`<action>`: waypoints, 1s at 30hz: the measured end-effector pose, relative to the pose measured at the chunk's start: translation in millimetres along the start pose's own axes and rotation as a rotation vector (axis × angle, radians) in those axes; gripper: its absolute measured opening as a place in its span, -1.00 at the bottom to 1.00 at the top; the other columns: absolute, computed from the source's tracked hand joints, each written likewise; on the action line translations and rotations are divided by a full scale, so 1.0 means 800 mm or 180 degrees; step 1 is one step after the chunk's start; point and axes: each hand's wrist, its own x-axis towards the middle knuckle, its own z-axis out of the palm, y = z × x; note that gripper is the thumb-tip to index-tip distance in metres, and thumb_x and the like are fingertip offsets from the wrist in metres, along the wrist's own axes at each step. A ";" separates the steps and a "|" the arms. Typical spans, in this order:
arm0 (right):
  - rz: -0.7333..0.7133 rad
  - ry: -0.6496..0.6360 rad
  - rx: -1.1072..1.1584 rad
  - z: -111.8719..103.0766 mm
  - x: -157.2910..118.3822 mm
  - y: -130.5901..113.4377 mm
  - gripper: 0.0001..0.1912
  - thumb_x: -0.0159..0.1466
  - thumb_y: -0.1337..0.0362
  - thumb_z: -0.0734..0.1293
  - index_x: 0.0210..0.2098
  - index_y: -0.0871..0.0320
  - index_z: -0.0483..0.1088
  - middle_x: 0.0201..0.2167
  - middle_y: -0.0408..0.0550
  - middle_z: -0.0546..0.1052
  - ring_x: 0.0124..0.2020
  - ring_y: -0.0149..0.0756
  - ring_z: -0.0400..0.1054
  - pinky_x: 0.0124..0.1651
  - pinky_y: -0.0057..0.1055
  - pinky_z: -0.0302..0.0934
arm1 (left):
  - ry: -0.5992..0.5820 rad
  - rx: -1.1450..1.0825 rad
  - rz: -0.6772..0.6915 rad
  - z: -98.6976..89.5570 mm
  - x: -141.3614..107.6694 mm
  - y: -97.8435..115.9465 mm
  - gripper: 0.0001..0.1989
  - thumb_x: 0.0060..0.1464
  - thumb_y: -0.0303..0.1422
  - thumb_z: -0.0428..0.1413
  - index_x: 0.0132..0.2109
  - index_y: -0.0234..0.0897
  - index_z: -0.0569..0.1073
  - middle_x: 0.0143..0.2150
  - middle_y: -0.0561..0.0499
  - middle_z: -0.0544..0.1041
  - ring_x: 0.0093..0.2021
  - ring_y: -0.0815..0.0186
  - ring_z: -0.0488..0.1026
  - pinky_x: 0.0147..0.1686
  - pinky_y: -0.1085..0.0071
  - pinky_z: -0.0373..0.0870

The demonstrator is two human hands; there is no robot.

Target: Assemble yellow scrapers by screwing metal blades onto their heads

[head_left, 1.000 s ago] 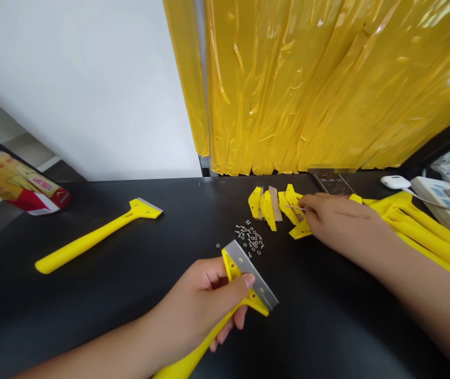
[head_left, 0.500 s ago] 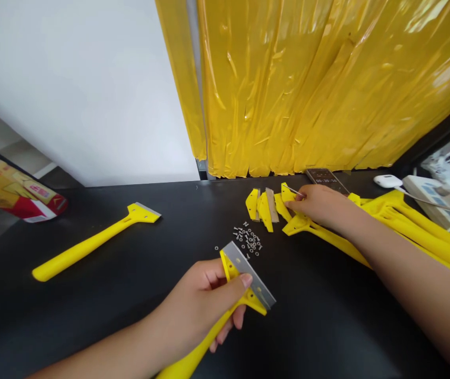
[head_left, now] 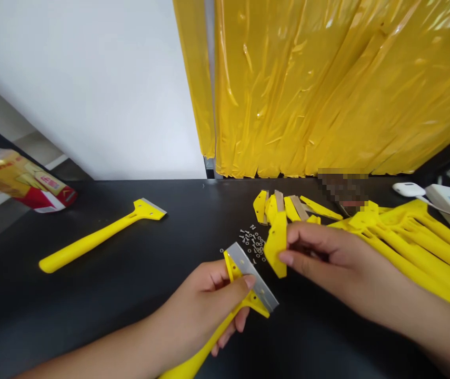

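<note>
One scraper (head_left: 198, 351) is gripped in the left hand (head_left: 205, 295), thumb pressing the blade (head_left: 244, 260) against its head; the blade's long axis slants from far left to near right. The right hand (head_left: 327, 255) pinches a cover (head_left: 277, 245) by its right edge, beyond and to the right of the blade, not touching. Its long axis points roughly away from the person, skewed to the blade's. Fasteners (head_left: 255, 243) lie beyond on the tabletop (head_left: 70, 305).

Scraper (head_left: 199, 358) and plate (head_left: 277, 245) are yellow (the blade (head_left: 251, 268) grey), table (head_left: 102, 321) black.
</note>
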 end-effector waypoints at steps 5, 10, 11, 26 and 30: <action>0.0181 -0.0390 0.1037 0.031 0.003 0.009 -0.86 0.44 0.12 0.41 -0.17 0.04 0.49 -0.29 -0.18 0.50 -0.29 -0.33 0.32 -0.22 -0.40 0.22 | -0.0050 -0.0042 0.0023 -0.001 0.003 0.003 -0.55 0.28 0.00 0.12 -0.42 -0.25 0.40 -0.60 0.11 0.40 -0.73 0.51 0.23 -0.77 0.65 0.20; 0.0319 -0.0536 0.0986 0.030 0.004 0.010 -0.84 0.46 0.11 0.38 -0.17 0.04 0.54 -0.33 -0.19 0.49 -0.32 -0.36 0.27 -0.28 -0.43 0.17 | -0.0136 -0.0102 0.0028 -0.004 0.002 0.003 -0.61 0.28 -0.03 0.11 -0.34 -0.25 0.42 -0.57 0.11 0.42 -0.71 0.51 0.24 -0.77 0.67 0.18; 0.0346 -0.0515 0.0954 0.031 0.003 0.009 -0.84 0.46 0.12 0.38 -0.18 0.05 0.52 -0.34 -0.19 0.47 -0.32 -0.36 0.26 -0.28 -0.43 0.16 | -0.0169 -0.0118 0.0050 -0.004 0.001 0.004 -0.63 0.29 -0.04 0.10 -0.32 -0.25 0.42 -0.57 0.12 0.42 -0.71 0.51 0.24 -0.76 0.67 0.19; 0.0378 -0.0375 0.0999 0.063 -0.001 0.008 -0.73 0.40 0.12 0.44 -0.29 0.07 0.31 -0.40 -0.23 0.31 -0.36 -0.35 0.16 -0.32 -0.41 0.10 | -0.0104 0.0044 0.0219 0.001 -0.002 0.000 -0.61 0.31 0.01 0.12 -0.25 -0.24 0.39 -0.51 0.14 0.38 -0.66 0.52 0.21 -0.73 0.66 0.18; 0.0319 -0.0502 0.0946 0.059 0.001 0.010 -0.74 0.46 0.09 0.36 -0.29 0.08 0.33 -0.41 -0.22 0.32 -0.36 -0.35 0.16 -0.32 -0.41 0.09 | -0.0106 -0.0113 0.0221 0.001 -0.004 -0.004 -0.62 0.33 -0.02 0.10 -0.28 -0.24 0.38 -0.52 0.13 0.39 -0.66 0.53 0.22 -0.73 0.67 0.20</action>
